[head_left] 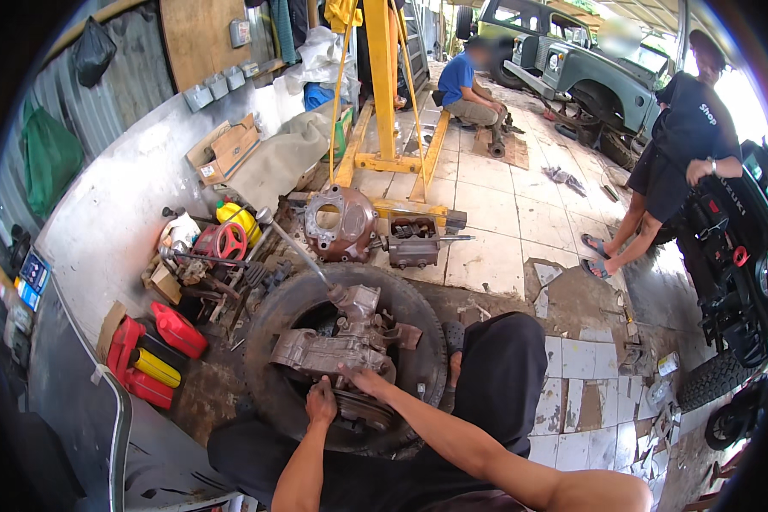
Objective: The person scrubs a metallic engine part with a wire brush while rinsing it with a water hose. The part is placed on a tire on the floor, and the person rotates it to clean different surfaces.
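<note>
A greasy metal gearbox casing (333,346) rests across a tyre (431,341) lying flat on the floor between my legs. From its top a long gear lever (294,243) slants up to the far left. Close to me, a round, rusty drum (363,408) sits against the casing's near side. My left hand (322,403) is closed at the casing's lower edge, left of the drum; whatever its fingers hold is hidden. Beside it, my right hand (369,381) lies over the casing just above the drum, fingers stretched out against the metal.
Beyond the tyre stand a bell housing (341,224) and a smaller gearbox part (412,243), near a yellow hoist (382,85). Red jugs (179,328) lie at left. One person (462,81) sits far off; another (691,145) stands right by a dark vehicle (725,239).
</note>
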Available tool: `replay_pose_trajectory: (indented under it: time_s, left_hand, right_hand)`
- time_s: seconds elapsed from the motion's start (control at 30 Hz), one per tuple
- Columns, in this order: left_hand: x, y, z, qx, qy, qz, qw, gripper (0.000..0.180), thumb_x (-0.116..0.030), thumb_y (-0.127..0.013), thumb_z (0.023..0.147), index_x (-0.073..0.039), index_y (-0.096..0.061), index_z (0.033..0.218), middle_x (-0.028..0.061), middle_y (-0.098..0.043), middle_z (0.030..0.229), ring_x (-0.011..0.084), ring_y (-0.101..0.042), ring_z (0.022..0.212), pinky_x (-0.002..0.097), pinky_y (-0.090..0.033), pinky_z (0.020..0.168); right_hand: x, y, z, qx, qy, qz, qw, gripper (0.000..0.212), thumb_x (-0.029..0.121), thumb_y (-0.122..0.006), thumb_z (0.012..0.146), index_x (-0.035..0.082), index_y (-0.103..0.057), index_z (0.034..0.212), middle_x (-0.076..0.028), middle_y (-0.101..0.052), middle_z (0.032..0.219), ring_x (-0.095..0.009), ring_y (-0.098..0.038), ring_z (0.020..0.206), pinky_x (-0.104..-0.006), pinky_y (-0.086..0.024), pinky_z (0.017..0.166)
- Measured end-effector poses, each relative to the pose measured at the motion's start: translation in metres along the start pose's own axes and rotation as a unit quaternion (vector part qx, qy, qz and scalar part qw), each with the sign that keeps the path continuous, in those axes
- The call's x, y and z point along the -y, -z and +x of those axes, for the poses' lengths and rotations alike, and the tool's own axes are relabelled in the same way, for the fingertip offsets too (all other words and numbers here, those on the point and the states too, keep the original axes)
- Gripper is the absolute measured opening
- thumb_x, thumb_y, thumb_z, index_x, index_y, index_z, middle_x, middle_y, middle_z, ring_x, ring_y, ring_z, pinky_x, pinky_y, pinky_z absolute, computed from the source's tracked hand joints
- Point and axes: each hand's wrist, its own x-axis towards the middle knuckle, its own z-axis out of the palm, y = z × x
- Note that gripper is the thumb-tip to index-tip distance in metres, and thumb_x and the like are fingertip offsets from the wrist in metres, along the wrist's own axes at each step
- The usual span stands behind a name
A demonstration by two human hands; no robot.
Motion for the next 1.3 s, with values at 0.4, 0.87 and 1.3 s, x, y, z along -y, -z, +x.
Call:
replay_pose_trajectory:
  time_s: [0.4,0.87,1.3]
  left_hand:
    - [0.013,0.006,-0.005,-0.046,-0.009,0.002,0.999,0.062,-0.050,-0.029,0.103,-0.004,-0.066,0.121,0.0235,-0.062,0.124,0.0429,-0.054,0.120,0.0508,-0.041,0.102]
    - [0.030,-0.002,0.007,-0.031,0.020,-0.020,0.999,0.064,-0.050,-0.030,0.103,0.003,-0.065,0.115,0.0279,-0.064,0.118,0.0466,-0.056,0.115,0.0506,-0.042,0.099]
    - [0.015,0.005,0.011,-0.018,-0.009,0.003,1.000,0.072,-0.054,-0.027,0.103,0.007,-0.065,0.115,0.0318,-0.064,0.115,0.0472,-0.057,0.115,0.0486,-0.042,0.098]
  right_hand:
    - [0.008,-0.011,-0.049,0.027,0.297,-0.405,0.865,0.079,0.061,-0.039,0.100,0.011,-0.019,0.157,-0.024,-0.052,0.140,-0.036,-0.051,0.130,-0.0645,-0.028,0.108]
    - [-0.006,0.011,-0.044,0.135,0.370,-0.419,0.818,0.093,0.050,-0.053,0.097,0.012,0.005,0.159,-0.022,-0.050,0.143,-0.037,-0.042,0.139,-0.0698,-0.007,0.114]
    - [-0.004,0.009,-0.039,0.129,0.350,-0.431,0.822,0.090,0.054,-0.046,0.099,0.009,0.004,0.158,-0.027,-0.068,0.100,-0.043,-0.064,0.104,-0.0610,-0.014,0.115]
